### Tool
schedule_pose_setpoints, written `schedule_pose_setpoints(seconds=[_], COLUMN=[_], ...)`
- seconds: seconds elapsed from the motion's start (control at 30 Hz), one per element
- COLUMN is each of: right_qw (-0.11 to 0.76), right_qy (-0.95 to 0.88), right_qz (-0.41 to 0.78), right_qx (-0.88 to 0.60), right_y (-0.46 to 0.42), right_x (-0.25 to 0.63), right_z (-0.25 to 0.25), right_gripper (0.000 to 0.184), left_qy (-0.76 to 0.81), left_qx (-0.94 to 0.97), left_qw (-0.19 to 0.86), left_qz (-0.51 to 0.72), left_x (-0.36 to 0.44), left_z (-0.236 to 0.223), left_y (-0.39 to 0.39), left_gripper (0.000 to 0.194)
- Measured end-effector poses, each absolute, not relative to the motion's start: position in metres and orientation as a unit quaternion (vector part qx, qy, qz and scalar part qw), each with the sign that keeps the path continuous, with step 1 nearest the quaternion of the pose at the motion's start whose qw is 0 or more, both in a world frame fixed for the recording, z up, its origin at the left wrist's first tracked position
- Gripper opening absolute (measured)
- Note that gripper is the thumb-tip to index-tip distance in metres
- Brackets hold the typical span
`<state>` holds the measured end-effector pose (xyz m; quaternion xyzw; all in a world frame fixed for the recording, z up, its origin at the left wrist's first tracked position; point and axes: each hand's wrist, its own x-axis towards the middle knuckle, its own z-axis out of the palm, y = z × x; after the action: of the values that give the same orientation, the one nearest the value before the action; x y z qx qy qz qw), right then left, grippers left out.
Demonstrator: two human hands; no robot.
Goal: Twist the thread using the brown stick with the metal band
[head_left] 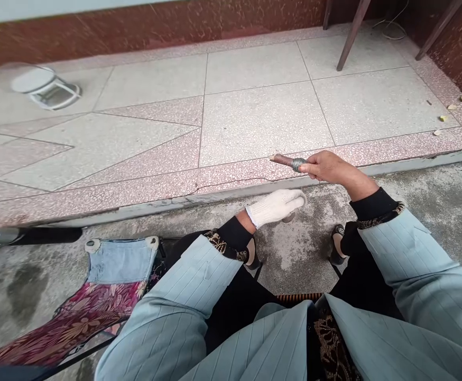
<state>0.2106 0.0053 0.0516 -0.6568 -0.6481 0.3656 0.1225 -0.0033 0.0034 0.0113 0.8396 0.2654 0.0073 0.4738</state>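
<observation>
My bare right hand (326, 168) grips a short brown stick (282, 159) with thin grey-green wire (298, 164) wound tightly round it. The stick points left, above the edge of the tiled step. Just below and to the left is my left hand (279, 206) in a white knitted glove. Its fingers are curled in and closed; what they hold, if anything, is too small or hidden to make out. A small brownish patch (289, 217) shows under the gloved fingers. The two hands are apart.
A raised step of speckled tiles (255, 116) runs across in front. On it stand a small white stool (54, 87) and dark table legs (353, 37). A folding seat of denim and floral cloth (122, 262) stands at my left. A blurred black-and-silver object (36, 235) lies at the left edge.
</observation>
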Motion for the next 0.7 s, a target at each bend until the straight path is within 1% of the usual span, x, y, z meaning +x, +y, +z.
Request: schedule_pose_setpoints(seconds=[0.1, 0.17, 0.23, 0.3, 0.37, 0.4, 0.47, 0.53, 0.63, 0.7], right_qw=[0.070, 0.021, -0.040, -0.106, -0.163, -0.178, -0.176, -0.156, -0.094, -0.016], right_qy=[-0.668, -0.673, -0.674, -0.690, -0.707, -0.713, -0.717, -0.713, -0.708, -0.712], right_qz=[0.292, 0.250, 0.244, 0.268, 0.345, 0.398, 0.500, 0.569, 0.616, 0.615], right_qx=[-0.681, -0.696, -0.696, -0.664, -0.595, -0.549, -0.453, -0.379, -0.331, -0.340], right_y=[0.008, 0.010, 0.013, 0.014, 0.015, 0.014, 0.013, 0.012, 0.010, 0.009], right_x=[0.205, 0.205, 0.205, 0.206, 0.208, 0.208, 0.209, 0.209, 0.211, 0.214], right_z=[0.051, 0.052, 0.053, 0.054, 0.055, 0.056, 0.057, 0.059, 0.064, 0.068], right_gripper=[0.048, 0.048, 0.048, 0.045, 0.043, 0.044, 0.045, 0.046, 0.044, 0.044], left_qy=[0.264, 0.276, 0.286, 0.297, 0.307, 0.310, 0.311, 0.309, 0.304, 0.308], left_qx=[0.848, 0.864, 0.877, 0.881, 0.871, 0.862, 0.838, 0.803, 0.749, 0.721], left_qw=[0.460, 0.421, 0.385, 0.366, 0.379, 0.394, 0.437, 0.493, 0.561, 0.592], left_qz=[-0.018, 0.001, 0.030, 0.046, 0.062, 0.071, 0.095, 0.131, 0.179, 0.186], left_x=[-0.005, -0.007, -0.010, -0.015, -0.020, -0.022, -0.027, -0.029, -0.030, -0.027], left_z=[0.016, 0.021, 0.026, 0.028, 0.030, 0.030, 0.030, 0.029, 0.025, 0.020], left_y=[0.002, 0.004, 0.009, 0.014, 0.019, 0.020, 0.023, 0.024, 0.025, 0.023], left_gripper=[0.039, 0.040, 0.038, 0.038, 0.037, 0.036, 0.033, 0.030, 0.028, 0.026])
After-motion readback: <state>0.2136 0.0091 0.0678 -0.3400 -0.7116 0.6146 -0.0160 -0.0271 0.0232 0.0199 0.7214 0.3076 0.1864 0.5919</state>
